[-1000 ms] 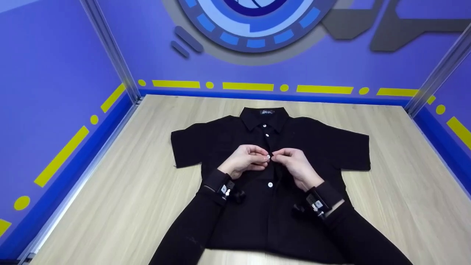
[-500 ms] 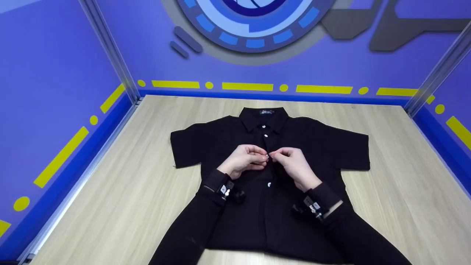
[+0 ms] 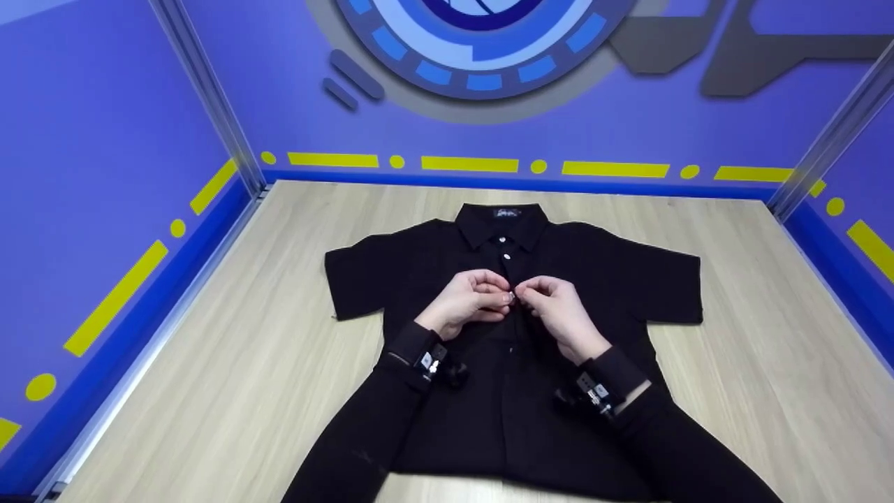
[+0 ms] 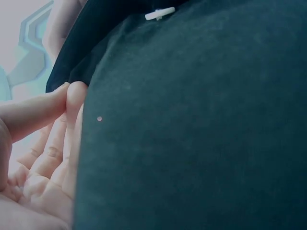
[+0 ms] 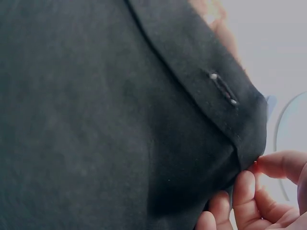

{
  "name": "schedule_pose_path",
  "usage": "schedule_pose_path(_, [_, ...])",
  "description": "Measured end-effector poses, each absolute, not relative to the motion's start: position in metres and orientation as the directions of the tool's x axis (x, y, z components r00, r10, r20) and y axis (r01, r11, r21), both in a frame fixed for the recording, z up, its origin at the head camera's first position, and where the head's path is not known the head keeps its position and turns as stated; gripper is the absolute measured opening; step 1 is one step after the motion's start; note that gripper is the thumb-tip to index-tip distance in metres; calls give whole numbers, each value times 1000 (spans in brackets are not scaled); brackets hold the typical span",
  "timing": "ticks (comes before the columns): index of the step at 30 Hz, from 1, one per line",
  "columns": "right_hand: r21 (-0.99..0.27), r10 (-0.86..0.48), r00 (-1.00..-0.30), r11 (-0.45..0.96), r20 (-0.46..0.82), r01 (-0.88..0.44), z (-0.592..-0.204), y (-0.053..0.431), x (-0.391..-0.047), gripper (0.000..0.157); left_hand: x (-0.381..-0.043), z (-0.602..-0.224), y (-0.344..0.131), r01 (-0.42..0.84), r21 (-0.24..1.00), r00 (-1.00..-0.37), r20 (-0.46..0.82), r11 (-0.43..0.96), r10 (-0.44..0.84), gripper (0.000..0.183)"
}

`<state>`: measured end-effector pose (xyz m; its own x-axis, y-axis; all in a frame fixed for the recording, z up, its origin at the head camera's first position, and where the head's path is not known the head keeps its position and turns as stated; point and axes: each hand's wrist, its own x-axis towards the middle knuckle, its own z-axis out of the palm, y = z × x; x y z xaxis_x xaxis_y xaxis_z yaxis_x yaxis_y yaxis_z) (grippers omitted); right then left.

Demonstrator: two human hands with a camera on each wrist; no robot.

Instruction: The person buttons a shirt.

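Note:
A black short-sleeved shirt lies spread face up, collar away from me. At mid-chest my left hand pinches a white button at the fabric edge between thumb and fingers. Facing it, my right hand pinches the other front edge, fingertips close to the button. In the right wrist view a buttonhole shows in the lifted front band, near the pinching right fingers. The left wrist view shows the left thumb against a fingertip at the cloth, and a lower button seen edge-on.
Two white buttons, one at the collar and one below it, show on the shirt's upper front. Under the shirt is a pale wood-grain table. Blue-purple panels with metal corner posts enclose its back and sides.
Both hands have risen slightly, still pinching the shirt front. The button at the left fingertips shows less of its face. The lower button, earlier a round disc, is now a thin sliver.

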<state>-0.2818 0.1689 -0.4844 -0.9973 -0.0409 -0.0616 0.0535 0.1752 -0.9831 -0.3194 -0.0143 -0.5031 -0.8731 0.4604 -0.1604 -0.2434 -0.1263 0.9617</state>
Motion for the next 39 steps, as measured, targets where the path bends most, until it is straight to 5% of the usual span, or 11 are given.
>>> schedule_pose_path(29, [-981, -39, -996, 183, -76, 68, -450, 161, -262, 24, -320, -502, -12, -141, 980, -892, -65, -138, 447, 25])
schedule_pose_path(39, [-989, -15, -999, 144, -40, 37, -478, 165, -278, 19, -319, -501, -15, -114, 992, -912, -86, -46, 402, 14])
